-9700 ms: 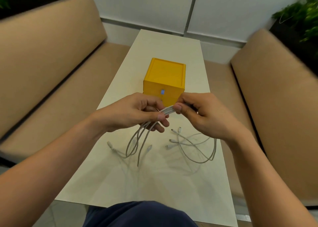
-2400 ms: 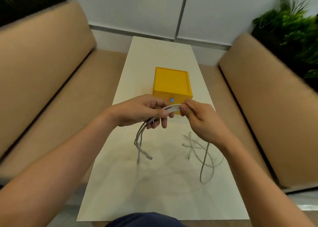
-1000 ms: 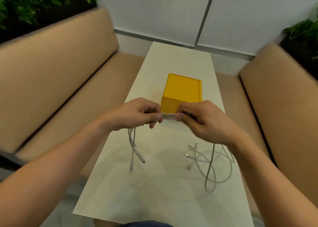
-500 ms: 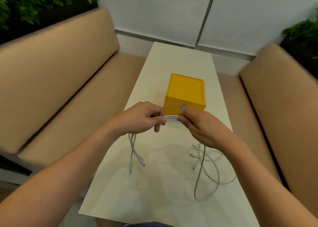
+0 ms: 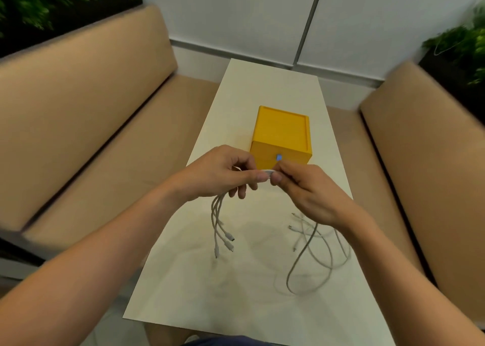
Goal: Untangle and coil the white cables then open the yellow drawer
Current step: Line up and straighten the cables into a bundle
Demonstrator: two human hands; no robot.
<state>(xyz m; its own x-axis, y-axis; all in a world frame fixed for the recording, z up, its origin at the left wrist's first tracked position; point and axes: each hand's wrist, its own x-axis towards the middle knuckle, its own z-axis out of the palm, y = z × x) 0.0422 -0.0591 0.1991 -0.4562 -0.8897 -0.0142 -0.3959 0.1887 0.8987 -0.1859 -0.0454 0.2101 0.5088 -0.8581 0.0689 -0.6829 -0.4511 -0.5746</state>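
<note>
Both hands hold a bundle of white cables (image 5: 268,172) above the table. My left hand (image 5: 220,174) grips the bundle, and several plug ends (image 5: 223,235) hang down below it. My right hand (image 5: 307,191) pinches the same bundle just to the right, thumb against thumb. From under the right hand the loose cable lengths (image 5: 312,251) drop and loop on the table. The yellow drawer box (image 5: 282,136) stands just beyond the hands, shut, with a small blue knob (image 5: 278,158) on its front.
A narrow cream table (image 5: 236,288) runs away from me towards a white wall. Tan cushioned benches (image 5: 91,125) flank it on both sides, with green plants (image 5: 462,46) behind the backrests.
The hands have drawn closer together on the bundle. The plug ends under my left hand hang a little longer, and the loose loops at the right have shifted slightly.
</note>
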